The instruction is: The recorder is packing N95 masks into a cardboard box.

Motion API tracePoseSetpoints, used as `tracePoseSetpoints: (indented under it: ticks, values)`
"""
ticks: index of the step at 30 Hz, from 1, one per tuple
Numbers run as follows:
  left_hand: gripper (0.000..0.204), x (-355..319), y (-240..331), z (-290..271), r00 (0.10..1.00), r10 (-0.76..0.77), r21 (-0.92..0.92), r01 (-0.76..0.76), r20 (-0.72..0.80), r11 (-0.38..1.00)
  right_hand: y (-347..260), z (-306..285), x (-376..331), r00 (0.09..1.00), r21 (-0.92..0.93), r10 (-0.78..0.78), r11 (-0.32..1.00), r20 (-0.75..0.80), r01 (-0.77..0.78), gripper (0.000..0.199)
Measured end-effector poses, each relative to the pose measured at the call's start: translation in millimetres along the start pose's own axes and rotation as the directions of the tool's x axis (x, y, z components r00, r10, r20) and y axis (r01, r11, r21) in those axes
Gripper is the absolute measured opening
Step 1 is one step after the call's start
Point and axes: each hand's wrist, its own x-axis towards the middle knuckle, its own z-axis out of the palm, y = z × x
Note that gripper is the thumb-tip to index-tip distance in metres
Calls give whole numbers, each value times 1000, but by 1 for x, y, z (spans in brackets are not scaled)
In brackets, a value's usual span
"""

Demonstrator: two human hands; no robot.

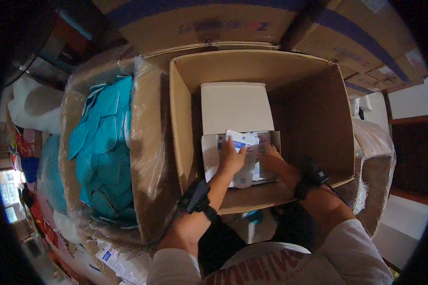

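Nearest the camera, the left hand [231,159] gripped a white-and-blue packet [242,139] inside the open cardboard box [181,118], while the right hand [272,158] pressed flat on the packet stack [247,173] just beside it. The held packet might have slipped down past the white inner carton [235,107] beyond the fingers. The plastic-lined box of teal masks [104,142] stood left of the left wrist.

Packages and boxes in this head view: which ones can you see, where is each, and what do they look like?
Open cardboard box: centre, brown, deep.
White carton: inside it, at the back, flat.
Small packets: white and blue, under the left hand and right hand.
Plastic-lined box: left, full of teal items.
Taped cartons: behind, brown.
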Motion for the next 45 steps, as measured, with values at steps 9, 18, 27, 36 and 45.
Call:
tracePoseSetpoints:
  ticks: [9, 18, 27, 36, 45]
  values:
    - [67, 8, -1, 19, 971, -231, 215, 212, 67, 954, 7, 5, 18, 942, 437, 320, 836, 102, -331, 50]
    - [78, 19, -40, 46, 971, -229, 73, 224, 69, 972, -12, -12, -1, 966, 319, 244, 911, 90, -260, 46]
    - [58, 16, -37, 23, 935, -350, -359, 347, 57, 866, -28, -32, -38, 935, 536, 251, 840, -252, -81, 36]
    - [22, -86, 101, -90, 921, 373, -417, -386, -115, 823, -33, -131, -147, 821, 801, -384, 264, -423, 537, 49]
    - [21, -242, 196, -135, 740, 615, 259, -672, 273, 694, -73, -209, -293, 535, 39, -844, 534, -33, 845, 25]
